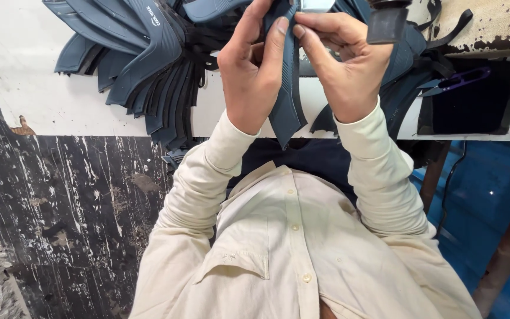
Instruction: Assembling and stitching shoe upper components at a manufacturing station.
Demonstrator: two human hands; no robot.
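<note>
Both my hands hold one dark blue ribbed shoe piece (pixel 286 100) upright above the white worktable (pixel 48 88). My left hand (pixel 252 71) pinches its left edge with thumb and fingers. My right hand (pixel 340 62) grips its right edge near the top. The piece's pointed lower end hangs down past the table edge toward my cream shirt. Its top end runs out of view.
A fanned stack of dark blue shoe pieces (pixel 143 59) lies on the table to the left. More blue pieces (pixel 408 71) sit to the right, beside purple thread snips (pixel 458 81) and a black block (pixel 388 23). Below are a scuffed black floor (pixel 60 224) and blue surface (pixel 491 189).
</note>
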